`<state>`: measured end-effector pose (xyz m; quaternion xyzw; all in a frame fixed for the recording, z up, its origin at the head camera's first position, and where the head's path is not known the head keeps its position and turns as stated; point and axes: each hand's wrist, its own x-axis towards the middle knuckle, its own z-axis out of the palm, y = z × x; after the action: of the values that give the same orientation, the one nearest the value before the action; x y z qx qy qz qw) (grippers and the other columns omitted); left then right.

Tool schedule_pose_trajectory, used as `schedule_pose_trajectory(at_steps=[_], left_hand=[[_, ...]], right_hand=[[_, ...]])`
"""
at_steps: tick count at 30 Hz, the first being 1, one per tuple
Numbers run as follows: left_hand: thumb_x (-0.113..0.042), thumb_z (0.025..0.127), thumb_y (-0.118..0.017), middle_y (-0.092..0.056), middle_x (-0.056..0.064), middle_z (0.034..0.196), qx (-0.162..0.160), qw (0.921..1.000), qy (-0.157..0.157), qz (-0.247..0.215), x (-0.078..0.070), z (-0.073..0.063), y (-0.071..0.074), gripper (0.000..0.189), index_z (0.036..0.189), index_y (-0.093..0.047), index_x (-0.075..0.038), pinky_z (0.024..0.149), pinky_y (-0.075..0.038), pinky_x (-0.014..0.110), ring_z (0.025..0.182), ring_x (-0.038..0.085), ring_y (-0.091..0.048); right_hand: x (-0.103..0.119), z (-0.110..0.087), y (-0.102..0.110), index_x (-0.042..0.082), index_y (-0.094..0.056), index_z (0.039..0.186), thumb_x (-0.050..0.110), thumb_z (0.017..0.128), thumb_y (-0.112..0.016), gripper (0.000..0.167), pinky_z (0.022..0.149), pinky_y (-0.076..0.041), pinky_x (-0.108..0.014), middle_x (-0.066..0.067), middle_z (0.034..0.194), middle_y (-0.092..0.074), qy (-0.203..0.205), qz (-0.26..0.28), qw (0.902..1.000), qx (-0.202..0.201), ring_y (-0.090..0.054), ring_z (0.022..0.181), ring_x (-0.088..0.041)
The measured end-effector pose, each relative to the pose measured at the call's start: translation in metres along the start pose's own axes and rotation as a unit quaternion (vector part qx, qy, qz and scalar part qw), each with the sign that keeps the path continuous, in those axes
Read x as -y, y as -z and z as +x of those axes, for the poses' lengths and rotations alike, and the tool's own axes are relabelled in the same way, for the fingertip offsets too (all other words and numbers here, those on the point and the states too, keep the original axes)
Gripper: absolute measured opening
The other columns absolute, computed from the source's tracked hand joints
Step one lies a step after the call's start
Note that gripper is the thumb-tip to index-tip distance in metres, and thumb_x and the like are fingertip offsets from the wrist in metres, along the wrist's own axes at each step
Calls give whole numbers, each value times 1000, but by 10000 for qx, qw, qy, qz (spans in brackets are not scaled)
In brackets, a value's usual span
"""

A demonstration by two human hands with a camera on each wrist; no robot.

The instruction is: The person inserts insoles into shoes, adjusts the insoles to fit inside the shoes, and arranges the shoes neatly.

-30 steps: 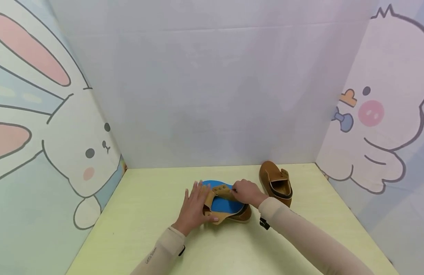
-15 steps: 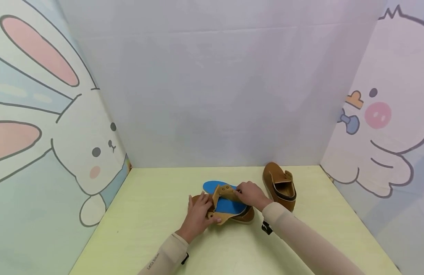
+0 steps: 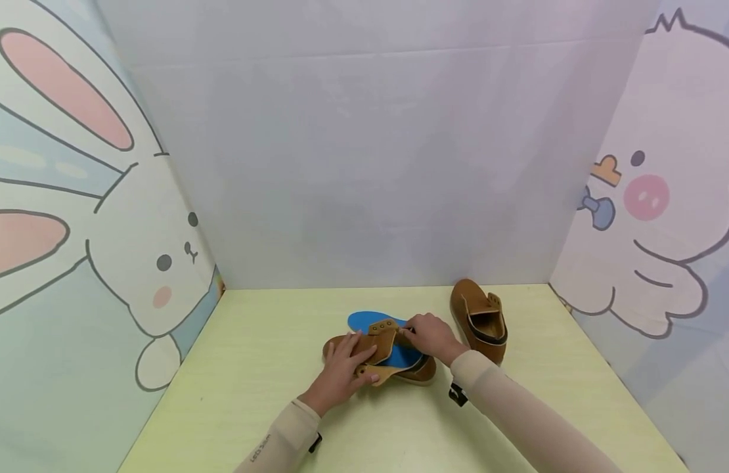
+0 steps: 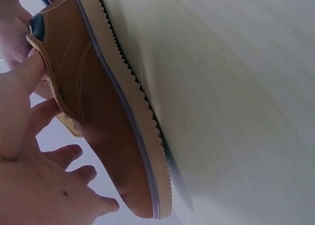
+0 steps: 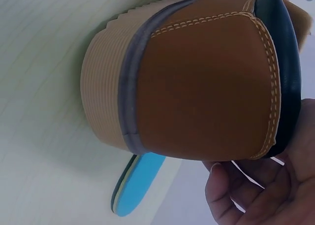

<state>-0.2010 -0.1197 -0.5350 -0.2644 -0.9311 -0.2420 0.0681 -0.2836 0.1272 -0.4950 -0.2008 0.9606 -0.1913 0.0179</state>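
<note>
A brown shoe (image 3: 420,372) lies sideways on the table, toe to the left, its eyelet flaps (image 3: 385,326) spread outward. Inside it shows a blue insole (image 3: 407,357), partly covered by the tongue (image 3: 381,347). My left hand (image 3: 335,380) rests over the front with fingers spread across the tongue and the thumb at the near flap. In the left wrist view, the thumb and forefinger touch the shoe's edge (image 4: 56,87). My right hand (image 3: 432,338) grips the far side of the opening near the heel, fingers curled. The right wrist view shows the heel (image 5: 206,87) close up.
A second blue insole (image 3: 364,320) lies on the table just behind the shoe. The matching brown shoe (image 3: 475,302) stands at the back right, near the white rear wall (image 3: 364,164). Cartoon-printed panels (image 3: 134,243) flank the pale yellow table (image 3: 270,328).
The left fingers have drawn back from the far flap and toe onto the tongue. The tongue has folded back over the opening, covering part of the insole. My right hand keeps its grip.
</note>
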Motion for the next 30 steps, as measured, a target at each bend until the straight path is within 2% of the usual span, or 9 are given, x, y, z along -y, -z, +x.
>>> schedule_pose_trajectory(at_steps=[4,7,9,12,15,18,23,26,30], left_hand=[[-52,101,-55,-30,20,161,152,9998,-89,1,1,2,2,61,149,-54,-14,110,-13,78,149,47,-21],[-51,102,-53,-27,17,163,390,9991,-152,-116,4,4,6,63,151,-50,-12,112,-11,76,150,46,-16],[-49,100,-60,-23,15,165,628,9974,-173,-318,6,5,10,69,154,-45,-9,114,-8,74,152,44,-12],[-50,90,-74,-18,14,167,923,9945,-159,-463,12,9,15,89,158,-35,-6,117,-7,70,154,39,-7],[-53,80,-83,-16,13,168,1001,9941,-190,-369,20,15,18,111,161,-25,-6,120,-10,64,154,35,-8],[-53,76,-86,-16,13,168,1034,9937,-258,-339,28,25,18,118,162,-20,-6,121,-13,61,154,34,-11],[-49,78,-87,-18,15,167,1283,9898,-334,-523,34,40,19,119,163,-16,-6,120,-15,61,153,36,-13],[-49,79,-86,-21,15,166,1437,9864,-289,-749,36,48,20,116,163,-17,-8,118,-27,57,152,36,-20],[-54,79,-83,-30,12,161,1588,9831,-289,-859,37,56,21,110,161,-24,-9,107,-45,47,141,31,-39]], right_hand=[[1,-4,3,12,-80,111,24,100,-68,21,77,-60,-40,-5,103,-75,11,52,10000,-69,-70,87,-20],[6,-11,6,10,-76,114,23,99,-68,21,69,-59,-36,-4,97,-74,2,76,9993,-371,-67,77,-15],[12,-16,8,11,-75,112,23,100,-68,19,63,-57,-33,-1,91,-72,10,81,9980,-623,-63,71,-12],[25,-23,11,14,-73,95,30,101,-65,20,52,-48,-29,4,72,-62,55,70,9968,-800,-54,59,-9],[38,-25,11,17,-67,73,40,103,-60,39,44,-36,-26,6,54,-47,145,139,9979,-617,-44,47,-10],[50,-24,8,20,-54,57,49,103,-56,54,40,-27,-25,7,46,-35,242,293,9989,-259,-33,40,-9],[60,-19,-1,23,-45,54,46,102,-58,55,40,-25,-23,9,46,-32,318,387,9987,25,-30,40,-7],[61,-18,-3,22,-46,56,36,101,-61,49,41,-26,-23,8,48,-34,371,436,9983,-71,-32,41,-7],[59,-19,-3,21,-46,59,27,99,-61,43,42,-27,-23,7,49,-35,484,543,9973,-126,-31,41,-8]])
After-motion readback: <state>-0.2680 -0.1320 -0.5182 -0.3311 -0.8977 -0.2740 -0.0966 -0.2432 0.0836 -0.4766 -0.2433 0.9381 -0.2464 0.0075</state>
